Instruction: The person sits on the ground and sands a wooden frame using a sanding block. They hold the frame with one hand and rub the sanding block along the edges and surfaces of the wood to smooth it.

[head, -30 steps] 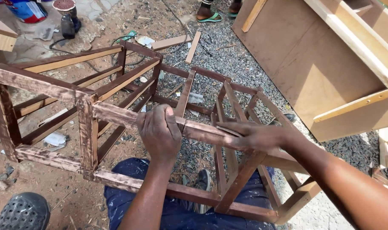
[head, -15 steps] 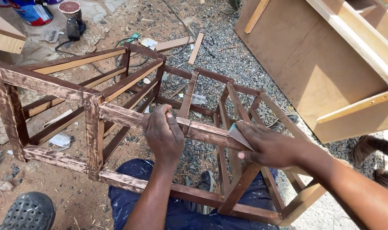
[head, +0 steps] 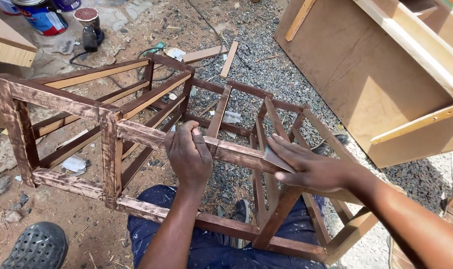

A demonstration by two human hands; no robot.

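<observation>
**Hands working a stained wooden frame over gravel**

The person is sitting on the ground with a dark-stained wooden frame (head: 112, 149) lying across the lap, its lower rail resting over blue trousers (head: 221, 244). The frame is an open lattice of rails and uprights, tipped on its side, stretching from the far left of the view to the right knee.

The left hand (head: 189, 154) is gripping the frame's upper rail near its middle, fingers curled down over the far edge and the palm pressing on top. The right hand (head: 306, 167) is lying flat just beside it on the same rail, fingers stretched out and held together, pressing a small folded piece of sandpaper (head: 276, 158) against the wood. The two hands are near each other but apart.

A dark slip-on shoe (head: 35, 246) is showing at the lower left on the dirt. Beyond the frame, loose offcuts of wood (head: 229, 60) are lying on the gravel (head: 286, 74). At the upper left a paint can (head: 40, 17) is standing near a small power sander (head: 89, 27) with its disc turned upward. To the right, a large plywood cabinet (head: 376, 79) is leaning, pale battens fixed along its edges.
</observation>
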